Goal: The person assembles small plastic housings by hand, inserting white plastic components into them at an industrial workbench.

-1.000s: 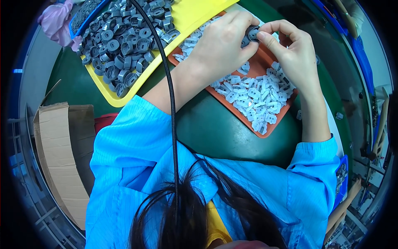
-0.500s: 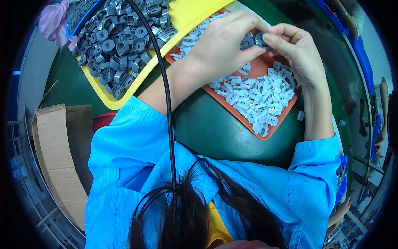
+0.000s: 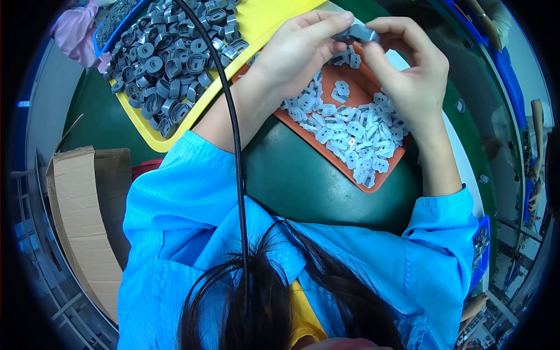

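Both my hands meet over the far end of the orange tray [image 3: 326, 153]. Between the thumb and fingers of my left hand [image 3: 300, 52] is a dark grey plastic part [image 3: 363, 33]. My right hand [image 3: 415, 73] pinches the same grey piece from the other side with thumb and forefinger. Whether it is one piece or two pressed together, I cannot tell. Below the hands, the tray holds a heap of small whitish plastic pieces [image 3: 361, 137] with holes. A few of these pieces lie apart on the tray's bare middle.
At the left, a yellow tray [image 3: 157, 143] is heaped with grey ring-like parts [image 3: 169, 64]. A black cable [image 3: 236, 146] hangs across the view. An open cardboard box [image 3: 81, 216] stands at the left, a pink bag [image 3: 76, 32] beyond it. A blue bin [image 3: 481, 248] is at the right.
Both hands have moved up and slightly away with the grey part, which has turned. The right fingers have spread wider around it. The orange tray has shifted slightly left.
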The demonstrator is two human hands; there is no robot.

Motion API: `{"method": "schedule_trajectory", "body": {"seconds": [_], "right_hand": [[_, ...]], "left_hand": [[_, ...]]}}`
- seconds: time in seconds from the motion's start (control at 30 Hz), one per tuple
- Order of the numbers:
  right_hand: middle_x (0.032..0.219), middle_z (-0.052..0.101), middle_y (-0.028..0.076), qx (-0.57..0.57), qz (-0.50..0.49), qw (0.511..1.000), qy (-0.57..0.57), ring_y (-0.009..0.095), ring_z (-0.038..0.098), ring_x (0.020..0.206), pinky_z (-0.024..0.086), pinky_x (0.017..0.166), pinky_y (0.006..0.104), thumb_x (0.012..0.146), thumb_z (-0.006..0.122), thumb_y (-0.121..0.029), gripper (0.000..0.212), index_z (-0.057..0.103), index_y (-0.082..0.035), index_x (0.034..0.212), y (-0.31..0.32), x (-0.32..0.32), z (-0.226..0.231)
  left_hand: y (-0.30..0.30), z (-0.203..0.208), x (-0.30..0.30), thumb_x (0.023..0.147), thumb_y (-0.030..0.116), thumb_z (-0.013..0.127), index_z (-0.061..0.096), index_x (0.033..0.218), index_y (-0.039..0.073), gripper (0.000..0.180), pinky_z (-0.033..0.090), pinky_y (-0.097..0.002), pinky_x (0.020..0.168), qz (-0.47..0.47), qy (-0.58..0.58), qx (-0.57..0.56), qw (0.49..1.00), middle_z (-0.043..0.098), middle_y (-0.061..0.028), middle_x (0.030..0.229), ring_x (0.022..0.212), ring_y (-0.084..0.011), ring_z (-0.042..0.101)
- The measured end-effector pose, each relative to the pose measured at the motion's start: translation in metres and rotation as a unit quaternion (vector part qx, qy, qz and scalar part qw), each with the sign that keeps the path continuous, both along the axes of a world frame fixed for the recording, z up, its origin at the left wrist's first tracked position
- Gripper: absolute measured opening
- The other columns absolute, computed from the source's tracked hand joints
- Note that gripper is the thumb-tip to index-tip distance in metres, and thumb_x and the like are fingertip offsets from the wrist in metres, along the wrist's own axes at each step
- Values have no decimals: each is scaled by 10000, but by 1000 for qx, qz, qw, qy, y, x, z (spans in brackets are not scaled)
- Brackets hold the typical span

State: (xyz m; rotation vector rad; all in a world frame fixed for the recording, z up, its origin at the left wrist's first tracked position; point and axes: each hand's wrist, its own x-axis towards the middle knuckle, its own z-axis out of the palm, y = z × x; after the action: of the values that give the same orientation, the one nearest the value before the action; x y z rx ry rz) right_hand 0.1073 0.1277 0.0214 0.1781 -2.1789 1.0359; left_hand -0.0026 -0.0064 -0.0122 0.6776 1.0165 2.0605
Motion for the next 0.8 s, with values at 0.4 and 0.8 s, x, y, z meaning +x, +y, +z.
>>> {"method": "schedule_trajectory", "body": {"seconds": [0.4, 0.8], "right_hand": [[790, 561, -6, -55, 276, 919, 277, 54, 515, 663, 421, 552, 220, 698, 596, 35, 202, 530, -32, 876, -4, -29, -14], [871, 644, 26, -77, -176, 956, -222, 109, 599, 811, 461, 764, 229, 788, 687, -177, 252, 652, -60, 1008, 122, 2, -32]], "left_hand": [[-5, 9, 4, 975, 223, 491, 567, 1150, 11, 285, 508, -292, 895, -163, -41, 2, 986, 625, -101, 1079, 1006, -190, 627], [-16, 14, -13, 957, 193, 535, 565, 1158, -1, 281, 533, -261, 705, -139, -147, 39, 978, 644, -129, 943, 803, -192, 648]]}}
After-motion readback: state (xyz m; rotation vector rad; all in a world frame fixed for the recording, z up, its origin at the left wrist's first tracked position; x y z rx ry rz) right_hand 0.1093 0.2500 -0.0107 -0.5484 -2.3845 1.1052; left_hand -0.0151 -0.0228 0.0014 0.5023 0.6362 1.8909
